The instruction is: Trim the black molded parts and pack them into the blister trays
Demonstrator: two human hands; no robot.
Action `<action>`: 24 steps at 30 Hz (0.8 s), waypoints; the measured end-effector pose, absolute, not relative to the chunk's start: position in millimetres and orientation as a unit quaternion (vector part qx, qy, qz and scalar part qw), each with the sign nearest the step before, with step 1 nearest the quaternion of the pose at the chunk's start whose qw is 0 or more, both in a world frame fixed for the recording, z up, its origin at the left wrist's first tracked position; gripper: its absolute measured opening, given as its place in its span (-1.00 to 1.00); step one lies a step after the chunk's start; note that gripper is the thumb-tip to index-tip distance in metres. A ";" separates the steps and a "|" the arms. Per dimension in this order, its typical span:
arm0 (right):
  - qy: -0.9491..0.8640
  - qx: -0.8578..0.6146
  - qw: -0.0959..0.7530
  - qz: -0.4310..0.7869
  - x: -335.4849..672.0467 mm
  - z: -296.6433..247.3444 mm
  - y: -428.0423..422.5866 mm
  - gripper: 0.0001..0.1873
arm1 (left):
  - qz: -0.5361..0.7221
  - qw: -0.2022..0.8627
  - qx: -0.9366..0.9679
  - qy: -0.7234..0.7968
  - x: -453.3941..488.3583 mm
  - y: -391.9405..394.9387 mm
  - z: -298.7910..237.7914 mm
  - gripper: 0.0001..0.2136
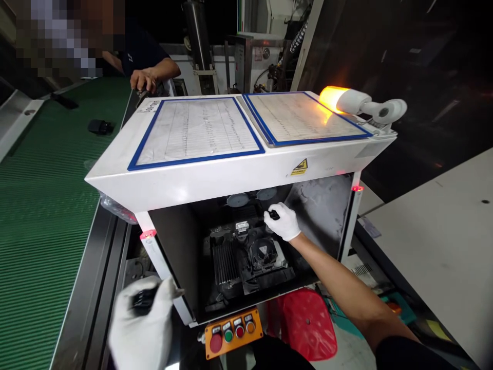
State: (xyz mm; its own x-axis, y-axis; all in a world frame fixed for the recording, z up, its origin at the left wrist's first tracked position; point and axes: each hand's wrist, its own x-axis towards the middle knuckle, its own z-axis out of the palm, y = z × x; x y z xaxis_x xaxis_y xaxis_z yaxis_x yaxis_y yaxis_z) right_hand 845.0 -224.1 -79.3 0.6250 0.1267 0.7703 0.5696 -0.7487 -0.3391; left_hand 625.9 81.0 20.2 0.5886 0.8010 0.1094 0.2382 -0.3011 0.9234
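Note:
My left hand (140,329), in a white glove, is in front of the machine's left post. Its fingers are curled round a small black part (143,302), mostly hidden by the glove. A small greyish tip (177,293) shows by the thumb; I cannot tell whether it is held. My right hand (284,222), also gloved, reaches into the white machine (215,182) through its front opening. Its fingers pinch a small black piece (273,215) above the dark fixture (265,252) inside. A small shiny metal block (242,226) sits at the back of that fixture.
An orange button box (233,333) hangs below the opening, beside a red seat (308,324). At left runs a green ribbed belt (42,216) with a black part (100,127) on it. A lit orange lamp (334,98) tops the machine. A co-worker's hand (144,80) is behind.

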 end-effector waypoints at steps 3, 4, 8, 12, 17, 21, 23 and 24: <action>-0.178 -0.844 0.309 -0.400 845.9 -84.9 -220.6 -0.89 | 0.235 0.533 0.741 0.333 640.2 48.5 15.1 -0.60; -0.174 -0.842 0.312 -0.405 846.3 -86.8 -220.5 -0.89 | 0.231 0.544 0.737 0.329 644.6 39.2 13.6 -0.61; -0.174 -0.846 0.298 -0.405 848.0 -94.0 -222.3 -0.88 | 0.225 0.570 0.730 0.302 657.3 18.6 3.9 -0.63; -0.150 -0.855 0.276 -0.412 847.2 -102.4 -221.2 -0.91 | 0.242 0.519 0.775 0.267 668.6 7.6 -19.1 -0.67; -0.130 -0.856 0.274 -0.419 841.4 -104.7 -215.7 -0.92 | 0.280 0.440 0.836 0.173 706.6 -24.8 -42.5 -0.75; -0.118 -0.857 0.278 -0.417 838.6 -97.9 -211.7 -0.91 | 0.316 0.406 0.851 0.108 756.9 -52.3 -45.5 -0.78; -0.111 -0.859 0.276 -0.417 838.2 -95.3 -210.4 -0.90 | 0.316 0.383 0.863 0.090 778.2 -60.4 -47.9 -0.80; -0.108 -0.860 0.274 -0.416 838.2 -94.6 -209.9 -0.90 | 0.312 0.371 0.871 0.087 786.3 -62.7 -49.9 -0.80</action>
State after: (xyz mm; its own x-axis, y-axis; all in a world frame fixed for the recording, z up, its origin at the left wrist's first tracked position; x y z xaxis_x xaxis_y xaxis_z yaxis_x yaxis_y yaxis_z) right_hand 838.2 -209.9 -94.6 0.6298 -0.0419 0.7756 0.4142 -0.8266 -0.3811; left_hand 786.3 -62.7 -49.9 0.7907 0.3828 0.4778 -0.0790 -0.7101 0.6997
